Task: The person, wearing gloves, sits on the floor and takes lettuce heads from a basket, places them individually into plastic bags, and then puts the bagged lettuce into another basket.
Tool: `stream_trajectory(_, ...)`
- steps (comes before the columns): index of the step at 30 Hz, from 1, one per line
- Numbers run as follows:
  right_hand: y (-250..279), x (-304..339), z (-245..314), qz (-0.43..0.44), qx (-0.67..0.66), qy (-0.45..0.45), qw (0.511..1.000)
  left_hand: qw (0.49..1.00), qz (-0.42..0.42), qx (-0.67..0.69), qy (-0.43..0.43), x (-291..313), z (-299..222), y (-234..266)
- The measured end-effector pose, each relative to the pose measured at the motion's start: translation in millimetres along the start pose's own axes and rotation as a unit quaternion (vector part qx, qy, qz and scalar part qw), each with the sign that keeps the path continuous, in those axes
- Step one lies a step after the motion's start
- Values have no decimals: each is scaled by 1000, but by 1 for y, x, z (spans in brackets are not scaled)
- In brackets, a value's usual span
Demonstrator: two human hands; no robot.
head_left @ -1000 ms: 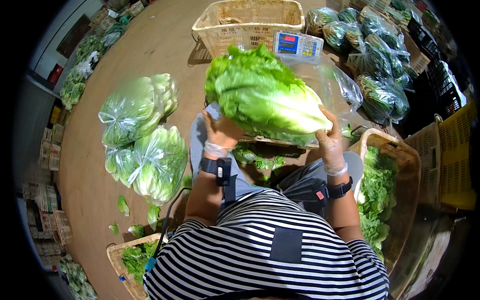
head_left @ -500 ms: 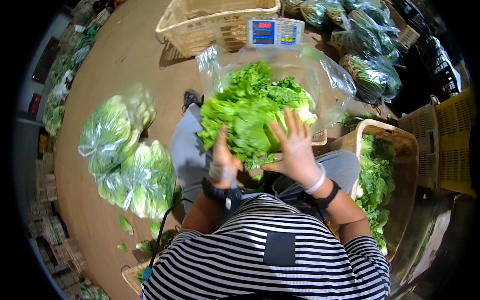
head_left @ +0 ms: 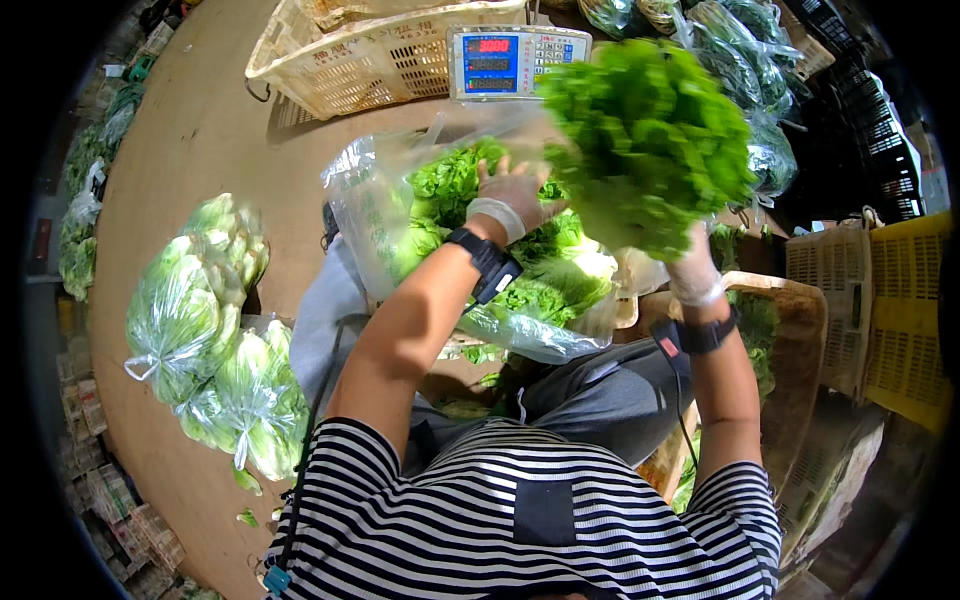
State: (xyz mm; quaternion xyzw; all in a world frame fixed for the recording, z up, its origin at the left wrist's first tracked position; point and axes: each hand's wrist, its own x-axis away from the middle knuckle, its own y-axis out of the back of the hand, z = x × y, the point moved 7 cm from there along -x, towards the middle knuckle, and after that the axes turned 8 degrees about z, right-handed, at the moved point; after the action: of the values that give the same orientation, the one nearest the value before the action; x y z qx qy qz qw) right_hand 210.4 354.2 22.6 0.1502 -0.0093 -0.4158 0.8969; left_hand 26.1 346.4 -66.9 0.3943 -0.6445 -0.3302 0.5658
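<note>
Right hand (head_left: 694,268): gripping a lettuce at its base, wearing a thin translucent glove; the fingertips are hidden by leaves.
Raised lettuce (head_left: 650,150): held up at the right, far side of the bag; a bulky, ruffled mass of bright green leaves, blurred at the edges.
Left hand (head_left: 512,195): fingers loosely spread over the leaves in the bag, in the same filmy glove; whether they press on the leaves, I cannot tell.
Clear bag (head_left: 362,190): glossy, crinkled plastic, mouth wide, in front of the person's knees.
Bagged heads (head_left: 535,300): frilly green leaves with paler, smoother ribs, lying inside that bag.
Scale panel (head_left: 520,62): flat, rectangular and pale, with a blue display and keys, beyond the bag.
Far crate (head_left: 400,70): cream plastic with slotted walls and scuffed, dirty surfaces.
Right crate (head_left: 800,345): deep, brownish and stained, with a rounded rim.
Left bundles (head_left: 180,310): plump lettuces in shiny, knotted film on the tan floor (head_left: 200,150).
Yellow crate (head_left: 910,310): perforated plastic, far right.
</note>
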Motion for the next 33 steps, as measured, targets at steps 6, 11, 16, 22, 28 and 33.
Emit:
stream_trajectory(6,-44,-91,-59,190,227,108,949,979,162,89,-82,2,-2,-79)
stream_trajectory(11,-54,-105,-124,272,403,-21,874,979,201,33,-31,-2,14,-76)
stream_trajectory(16,-48,-105,-126,232,347,-3,909,941,38,332,56,23,65,4)
stream_trajectory(22,-54,-103,-121,212,418,37,883,941,-337,15,37,5,89,43)
stream_trajectory(28,-59,-93,-118,258,442,27,859,977,-182,-102,49,-86,116,38)
stream_trajectory(33,-74,-91,-102,250,511,54,821,925,-343,26,-163,-114,93,53)
